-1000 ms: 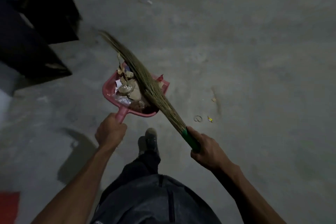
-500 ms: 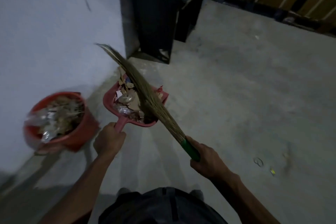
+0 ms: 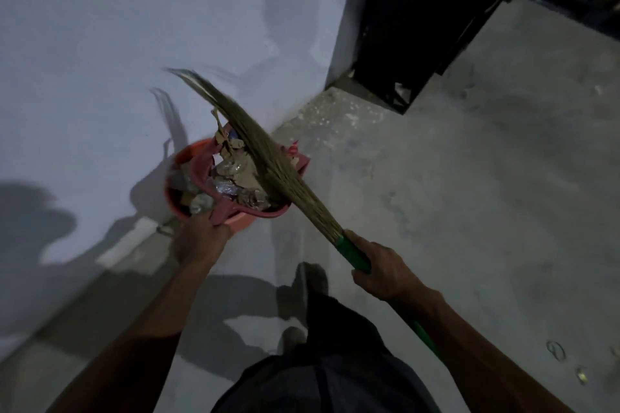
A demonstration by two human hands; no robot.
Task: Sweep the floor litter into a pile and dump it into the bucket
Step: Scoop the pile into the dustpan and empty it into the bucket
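Bucket (image 3: 241,223): red-orange plastic, smooth, dull sheen. Dustpan (image 3: 201,174) over the bucket: pink plastic, matt. Litter (image 3: 235,177) in the dustpan: crumpled brown paper, shiny foil-like scraps. Broom (image 3: 268,161) across the dustpan: dry straw bristles, rough; handle glossy green plastic. Floor (image 3: 469,211) right of the bucket: bare concrete, rough, mottled. Wall (image 3: 100,43) behind the bucket: painted, matt, smooth.
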